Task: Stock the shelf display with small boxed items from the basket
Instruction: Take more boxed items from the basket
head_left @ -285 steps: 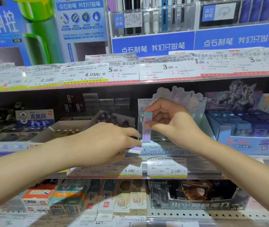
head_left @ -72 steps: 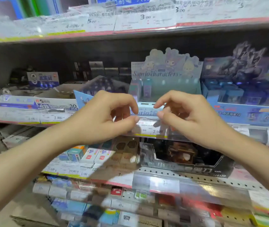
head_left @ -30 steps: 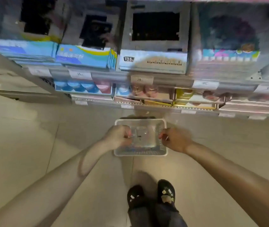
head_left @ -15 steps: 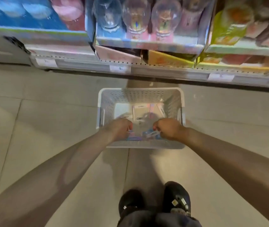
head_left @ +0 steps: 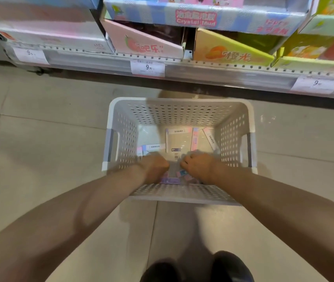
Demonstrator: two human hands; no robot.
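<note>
White perforated plastic forms the basket [head_left: 179, 112], which stands on the tiled floor [head_left: 40, 139] in front of the bottom shelf [head_left: 202, 68]. Both hands are down inside it at its near end.

Grip state: the left hand [head_left: 154, 167] is curled downward among the stock, and the right hand [head_left: 197, 165] likewise. Each appears to be closing on small boxes, but the fingers are hidden under the knuckles and blurred, so whether either actually holds a box cannot be told.

Stock location: several small boxed items [head_left: 170, 180] in lilac, pink and blue lie directly beneath and between the two hands, against the near wall. Beyond the hands, toward the far wall, lie a flat clear packet [head_left: 179, 143] and a long pastel box [head_left: 195, 139]. A further labelled box [head_left: 153, 147] lies just beyond the left hand.

Orientation: the long pastel box lies flat, its long axis running from the hands toward the shelf. The labelled box lies crosswise, long axis left to right. The box below the left hand also lies crosswise.

Progress, as judged: stocking is unfinished. Stock remains in the basket, which is sparsely filled; the display being stocked is not in view. This moment is a pick-up for a further load.
</note>
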